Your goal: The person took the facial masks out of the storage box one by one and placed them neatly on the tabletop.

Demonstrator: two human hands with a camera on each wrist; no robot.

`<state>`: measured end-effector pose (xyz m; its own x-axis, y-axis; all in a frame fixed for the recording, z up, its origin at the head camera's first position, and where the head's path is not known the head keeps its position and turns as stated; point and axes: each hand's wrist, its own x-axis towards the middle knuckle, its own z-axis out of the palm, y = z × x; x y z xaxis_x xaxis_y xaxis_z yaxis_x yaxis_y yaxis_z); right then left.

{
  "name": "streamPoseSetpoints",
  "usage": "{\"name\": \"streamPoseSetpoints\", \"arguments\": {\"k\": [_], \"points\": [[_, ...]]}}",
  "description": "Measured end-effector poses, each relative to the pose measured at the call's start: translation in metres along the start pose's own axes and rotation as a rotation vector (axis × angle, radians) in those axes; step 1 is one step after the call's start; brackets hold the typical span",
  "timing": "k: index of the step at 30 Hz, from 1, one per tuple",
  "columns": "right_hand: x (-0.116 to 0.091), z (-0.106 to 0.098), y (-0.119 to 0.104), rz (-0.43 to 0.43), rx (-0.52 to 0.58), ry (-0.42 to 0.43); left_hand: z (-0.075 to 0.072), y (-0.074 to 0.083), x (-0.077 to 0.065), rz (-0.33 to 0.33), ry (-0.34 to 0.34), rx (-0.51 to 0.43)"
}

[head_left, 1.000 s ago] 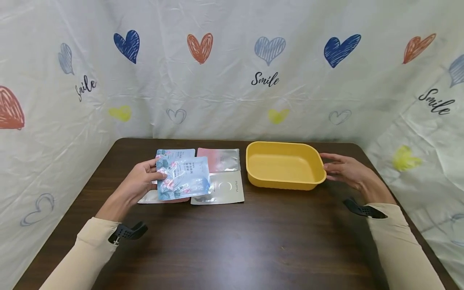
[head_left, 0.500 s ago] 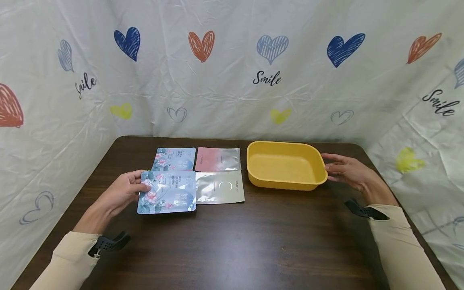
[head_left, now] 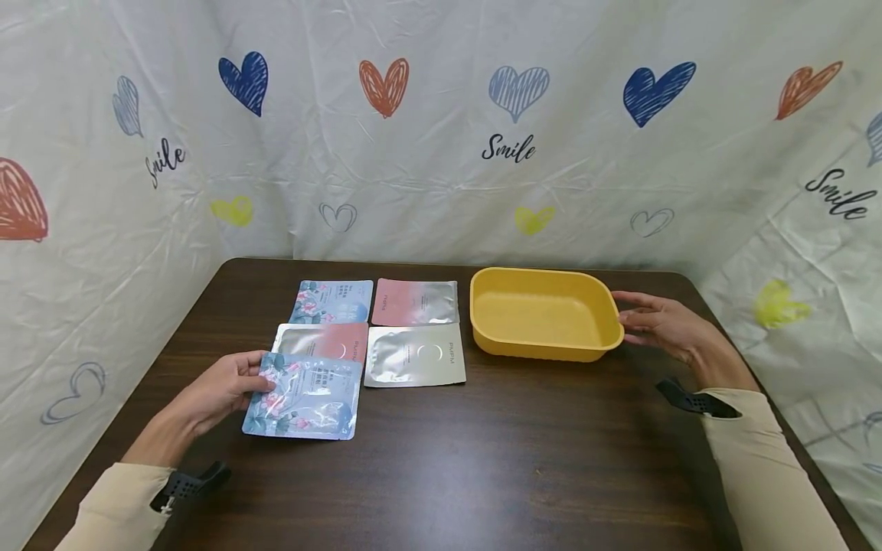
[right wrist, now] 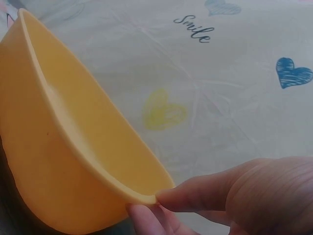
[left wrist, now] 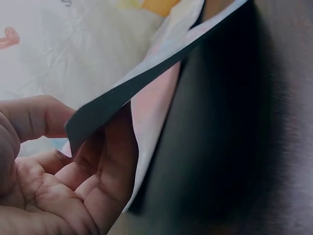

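In the head view my left hand (head_left: 220, 389) pinches the left edge of a light blue flowered sheet mask packet (head_left: 310, 402) between thumb and fingers. The left wrist view shows this packet's dark underside (left wrist: 112, 100) tilted up off the table. It overlaps a pink-and-silver packet (head_left: 331, 340) lying behind it. My right hand (head_left: 664, 329) is at the right end of a yellow basin (head_left: 544, 348). In the right wrist view, thumb and finger meet at the basin's rim (right wrist: 105, 176), one fingertip against the outer wall.
Another blue flowered packet (head_left: 332, 301), a pink packet (head_left: 415, 302) and a pale silver packet (head_left: 416, 356) lie flat left of the basin. All stand on a dark wooden table (head_left: 475, 474). A white curtain with hearts (head_left: 427, 168) hangs behind it.
My left hand has drawn the blue packet left and towards the front, off the other packets, uncovering the pink-and-silver one. The right hand and basin stay in place.
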<state>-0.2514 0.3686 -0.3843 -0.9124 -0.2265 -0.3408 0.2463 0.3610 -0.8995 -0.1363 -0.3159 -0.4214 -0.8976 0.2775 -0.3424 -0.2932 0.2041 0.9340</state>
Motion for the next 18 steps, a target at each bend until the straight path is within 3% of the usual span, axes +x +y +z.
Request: {"name": "streamPoseSetpoints", "arguments": {"k": [9,18], "points": [[0.0003,-0.0008,0.0009,-0.019,-0.012,-0.001,0.0042,-0.0075,-0.0025,-0.053,0.04,0.08],[0.0003,-0.0012,0.001,-0.016,0.003,-0.004,0.0042,-0.0082,-0.0053,-0.062,0.055,0.208]]}}
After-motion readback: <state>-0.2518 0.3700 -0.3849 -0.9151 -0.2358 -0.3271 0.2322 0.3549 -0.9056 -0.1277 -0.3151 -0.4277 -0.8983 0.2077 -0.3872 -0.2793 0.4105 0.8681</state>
